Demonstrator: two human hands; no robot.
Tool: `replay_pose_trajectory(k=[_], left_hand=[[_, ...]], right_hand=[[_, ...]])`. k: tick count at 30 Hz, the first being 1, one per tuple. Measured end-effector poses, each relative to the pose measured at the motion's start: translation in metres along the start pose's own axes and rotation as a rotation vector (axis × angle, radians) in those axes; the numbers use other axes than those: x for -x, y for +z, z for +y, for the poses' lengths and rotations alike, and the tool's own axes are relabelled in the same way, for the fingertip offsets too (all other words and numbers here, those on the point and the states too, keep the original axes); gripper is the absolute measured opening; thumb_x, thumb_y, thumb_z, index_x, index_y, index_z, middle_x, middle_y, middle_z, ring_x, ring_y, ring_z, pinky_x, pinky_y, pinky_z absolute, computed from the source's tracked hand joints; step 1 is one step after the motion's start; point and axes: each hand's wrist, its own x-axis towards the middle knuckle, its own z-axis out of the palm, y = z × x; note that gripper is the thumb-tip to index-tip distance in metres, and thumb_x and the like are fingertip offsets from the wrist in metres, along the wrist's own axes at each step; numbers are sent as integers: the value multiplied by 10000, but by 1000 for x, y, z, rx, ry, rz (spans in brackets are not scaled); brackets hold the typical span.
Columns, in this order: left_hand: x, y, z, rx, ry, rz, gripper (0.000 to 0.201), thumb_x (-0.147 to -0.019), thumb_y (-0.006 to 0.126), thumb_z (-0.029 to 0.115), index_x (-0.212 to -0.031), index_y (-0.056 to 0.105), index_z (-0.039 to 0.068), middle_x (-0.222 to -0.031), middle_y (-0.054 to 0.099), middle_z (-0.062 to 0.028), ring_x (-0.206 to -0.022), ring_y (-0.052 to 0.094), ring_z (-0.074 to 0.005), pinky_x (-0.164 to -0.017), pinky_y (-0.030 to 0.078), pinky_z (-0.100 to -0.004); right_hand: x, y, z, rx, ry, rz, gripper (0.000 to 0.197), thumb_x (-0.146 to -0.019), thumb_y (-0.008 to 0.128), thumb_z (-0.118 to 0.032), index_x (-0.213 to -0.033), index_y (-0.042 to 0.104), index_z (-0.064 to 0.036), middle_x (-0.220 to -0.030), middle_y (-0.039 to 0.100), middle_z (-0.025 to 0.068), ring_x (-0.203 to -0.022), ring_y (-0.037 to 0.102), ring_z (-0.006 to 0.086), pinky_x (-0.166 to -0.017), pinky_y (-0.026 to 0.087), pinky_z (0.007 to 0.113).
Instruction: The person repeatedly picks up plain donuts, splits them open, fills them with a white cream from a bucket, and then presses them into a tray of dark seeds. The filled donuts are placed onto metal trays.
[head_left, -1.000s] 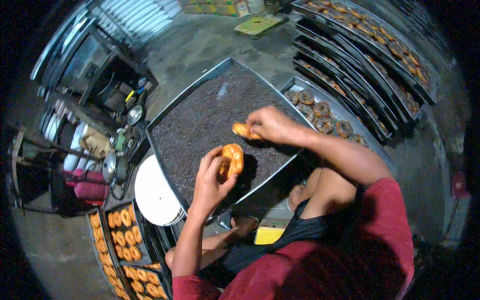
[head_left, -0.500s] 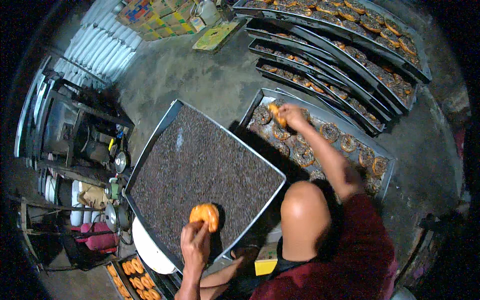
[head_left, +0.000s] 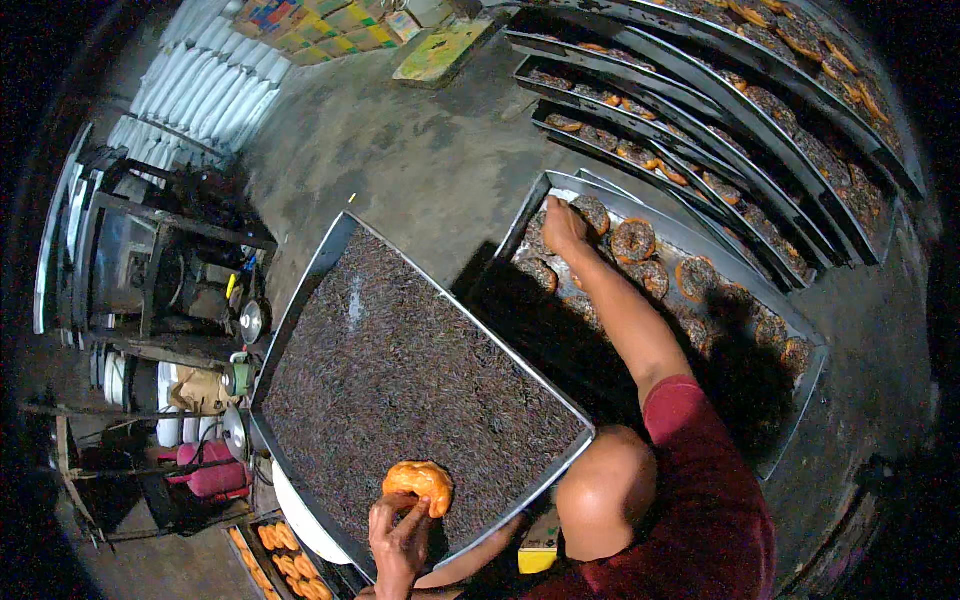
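Note:
My left hand (head_left: 398, 535) grips a glazed ring doughnut (head_left: 420, 482), orange-brown and shiny, at its near edge. It is over the near part of a large metal tray (head_left: 318, 262) filled with dark chocolate sprinkles (head_left: 400, 350). Out to the right, my right hand (head_left: 566, 230) reaches down to the far left corner of a second metal tray (head_left: 808, 385). Its fingers look closed and point downward; whatever they hold is hidden beneath the hand. Sprinkle-coated doughnuts (head_left: 634, 240) lie in that tray, several of them in the arm's shadow.
Stacked trays of coated doughnuts (head_left: 690, 150) rise at the far right. Plain doughnuts (head_left: 300, 572) fill a tray at the lower left, near a white round container (head_left: 292, 515). A dark rack (head_left: 150, 345) with pans stands left. Cartons (head_left: 320, 28) are piled at the back.
My right hand has moved to the tray's far left corner; the doughnut seen in it earlier no longer shows. My left hand still holds its glazed doughnut over the sprinkles. The whole view has shifted.

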Motion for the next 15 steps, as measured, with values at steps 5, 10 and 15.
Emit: replay_pose_trajectory(k=[5,10,15], left_hand=[[-2,-3,3,-66,77,46,407,-703,764,17,-1100,738,103,-989,634,-106,-1017,610,-309,-907,488,-441],[-2,-11,3,-5,54,-23,334,-770,707,34,-1098,734,91,-1033,623,-131,-1050,606,-341,-924,494,-443],[18,-31,-23,961,-517,417,263,-934,634,122,-1188,680,68,-1055,685,-105,-972,651,-236,-880,522,-388]], right_hand=[[-15,-14,4,-195,-100,-84,486,-854,546,-51,-1338,522,-81,-1145,647,274,-1076,618,453,-932,490,510],[16,-82,-9,-183,-243,-68,407,-880,577,-72,-1284,598,-109,-1168,656,155,-976,679,328,-848,536,412],[63,-205,-36,-634,-292,-330,319,-969,563,-133,-1283,606,-94,-1156,638,25,-841,660,138,-679,522,237]])
